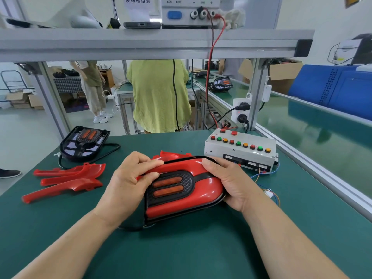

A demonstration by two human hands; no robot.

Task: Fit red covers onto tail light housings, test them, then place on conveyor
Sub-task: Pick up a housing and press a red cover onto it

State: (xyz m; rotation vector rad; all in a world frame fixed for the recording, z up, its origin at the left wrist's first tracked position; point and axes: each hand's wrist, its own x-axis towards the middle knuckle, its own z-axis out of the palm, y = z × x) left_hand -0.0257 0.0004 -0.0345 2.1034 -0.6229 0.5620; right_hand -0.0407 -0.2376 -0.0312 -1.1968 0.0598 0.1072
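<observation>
Green work table point(181, 248) under everything. Conveyor point(322, 125) runs along my right, well apart from what I hold.

Tail light housing point(190, 181) sits centre table, between my two hands, tilted toward me. Whether its near edge touches the mat I cannot tell. Red cover point(203, 190) lies over the housing face; the black insert with two orange reflectors shows through the cover's opening.

Left hand point(128, 184): fingers point(153, 162) curled over the upper left edge of the red cover, pressing down on it, with the palm against the left end. Thumb is hidden.

Right hand point(231, 182): wrapped round the right end of the housing, with the index fingertip on the top rim and the palm cupping the curve (a firm clasp, nothing spread).

Test box point(239, 150), white with rows of red, green and amber buttons, is at back right, just beyond my right hand.

Bare housing point(84, 143), without a cover, is at back left near the table edge.

Loose red covers point(68, 178) lie in a heap left of my left hand; one more point(171, 156) pokes up behind the held unit.

Thin coloured wires point(269, 193) trail beside my right wrist.
</observation>
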